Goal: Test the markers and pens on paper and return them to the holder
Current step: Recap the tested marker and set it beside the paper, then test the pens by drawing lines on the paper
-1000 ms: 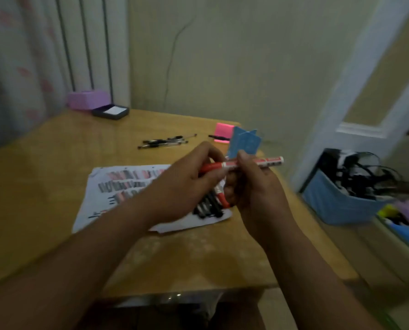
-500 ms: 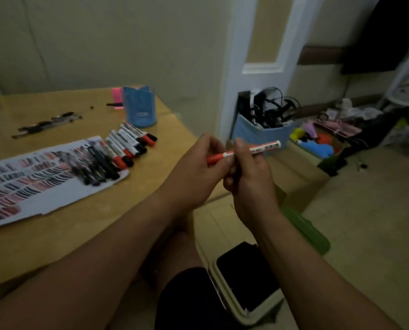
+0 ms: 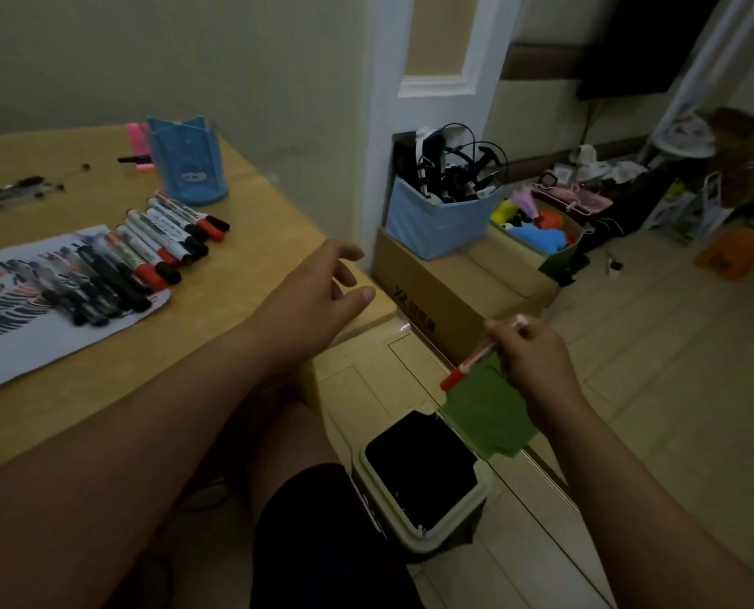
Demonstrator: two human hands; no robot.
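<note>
Head view has the right hand (image 3: 537,362) pinching a red-capped marker (image 3: 472,364) in curled fingers (image 3: 498,334), cap slanting down from them toward the open bin (image 3: 410,534), left hand (image 3: 318,296) slack and empty; seemingly a dud being binned, so next comes release squarely over that opening.

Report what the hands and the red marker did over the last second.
The left hand let go of the red marker and drew back over the table edge, relaxed. The right hand kept its pinch and carried it down-right, toward the open bin. The markers on the paper and the blue holder stayed put.
</note>
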